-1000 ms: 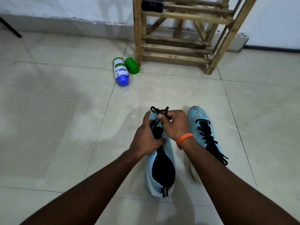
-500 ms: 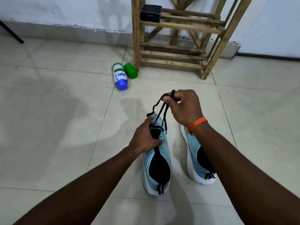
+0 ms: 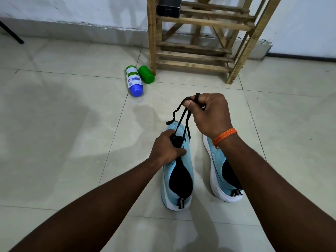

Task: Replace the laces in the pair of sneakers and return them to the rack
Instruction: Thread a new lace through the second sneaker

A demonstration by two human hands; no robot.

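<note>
Two light blue sneakers stand side by side on the tiled floor, heels toward me. My left hand (image 3: pixel 166 148) grips the left sneaker (image 3: pixel 179 176) over its tongue and upper eyelets. My right hand (image 3: pixel 209 113) is raised above the toe and pinches the black lace (image 3: pixel 181 117), whose strands run taut down to the eyelets under my left hand; one loose end dangles to the left. The right sneaker (image 3: pixel 221 174) lies partly hidden under my right forearm, so its laces are out of sight. The wooden rack (image 3: pixel 196 42) stands at the back against the wall.
A white bottle with a blue cap (image 3: pixel 134 80) and a green bottle (image 3: pixel 146 74) lie on the floor beside the rack's left leg. A small black box (image 3: pixel 169 7) sits on an upper rack shelf. A dark stand leg (image 3: pixel 11 32) shows at far left.
My right hand has lifted from the sneaker's tongue and pulled the lace up and taut. My left hand stays clamped on the left sneaker. The view has tilted slightly.
</note>
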